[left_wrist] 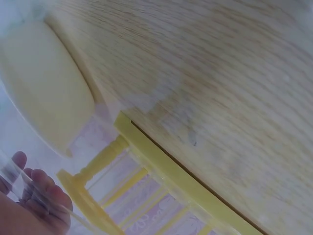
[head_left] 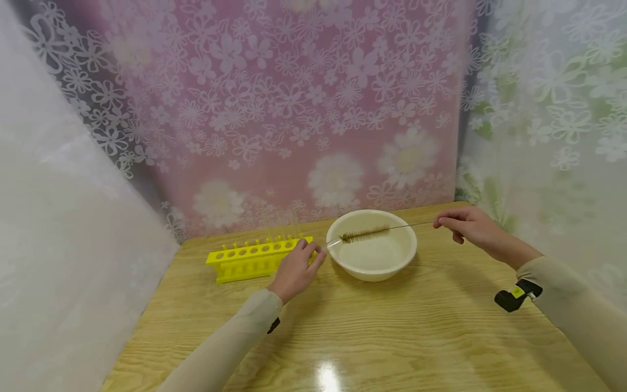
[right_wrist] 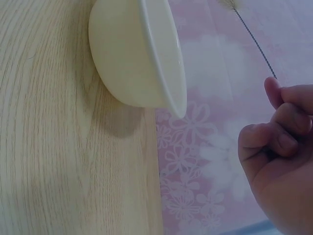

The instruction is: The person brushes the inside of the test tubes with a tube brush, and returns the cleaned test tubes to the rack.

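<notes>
My left hand (head_left: 296, 268) holds a clear glass test tube (head_left: 334, 243) by the left rim of a cream basin (head_left: 374, 273); the left wrist view shows the fingers (left_wrist: 49, 188) curled round the tube. At the tube's mouth is the tip of a bristled test tube brush (head_left: 366, 234), lying level over the basin. Whether the tip is inside the tube is too small to tell. Right of the basin, my right hand (head_left: 474, 227) pinches the end of the brush's thin twisted wire handle (right_wrist: 255, 43) between thumb and forefinger, the other fingers curled in.
A yellow test tube rack (head_left: 254, 250) stands left of the basin, close to my left hand, with several clear tubes upright at its back. All rest on a wood-grain table (head_left: 372, 332). Flowered curtains (head_left: 313, 109) hang behind and at both sides.
</notes>
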A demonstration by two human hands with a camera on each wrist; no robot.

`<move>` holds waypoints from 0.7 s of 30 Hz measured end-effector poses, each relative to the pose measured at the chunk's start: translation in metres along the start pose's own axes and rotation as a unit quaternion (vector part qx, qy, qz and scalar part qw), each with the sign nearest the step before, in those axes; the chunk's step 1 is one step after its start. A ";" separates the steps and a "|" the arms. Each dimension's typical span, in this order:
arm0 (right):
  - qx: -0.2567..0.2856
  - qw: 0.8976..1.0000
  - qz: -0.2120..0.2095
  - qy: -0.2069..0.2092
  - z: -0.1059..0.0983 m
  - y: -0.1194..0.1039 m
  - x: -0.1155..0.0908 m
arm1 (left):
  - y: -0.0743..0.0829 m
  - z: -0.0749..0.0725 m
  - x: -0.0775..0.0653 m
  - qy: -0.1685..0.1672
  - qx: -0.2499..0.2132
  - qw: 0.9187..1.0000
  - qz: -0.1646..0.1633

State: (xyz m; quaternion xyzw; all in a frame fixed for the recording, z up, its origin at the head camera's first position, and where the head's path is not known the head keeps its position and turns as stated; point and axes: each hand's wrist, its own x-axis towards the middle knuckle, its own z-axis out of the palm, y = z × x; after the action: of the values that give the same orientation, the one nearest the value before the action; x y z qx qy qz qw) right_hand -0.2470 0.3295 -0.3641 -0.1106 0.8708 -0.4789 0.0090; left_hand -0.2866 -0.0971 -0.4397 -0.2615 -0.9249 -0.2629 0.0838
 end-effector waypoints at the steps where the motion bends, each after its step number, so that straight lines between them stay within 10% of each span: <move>1: -0.001 1.000 -0.001 -0.001 0.000 0.000 0.000 | 0.000 0.000 0.000 -0.002 0.000 1.000 0.001; 21: -0.013 0.999 0.005 -0.033 0.001 -0.001 0.010 | 0.001 -0.002 0.001 -0.007 0.011 1.000 0.018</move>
State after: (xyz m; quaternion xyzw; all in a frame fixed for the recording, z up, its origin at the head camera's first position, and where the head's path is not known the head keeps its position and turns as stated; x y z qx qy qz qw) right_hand -0.2567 0.3256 -0.3629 -0.1222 0.8767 -0.4636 0.0386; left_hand -0.2869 -0.0970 -0.4369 -0.2785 -0.9236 -0.2493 0.0852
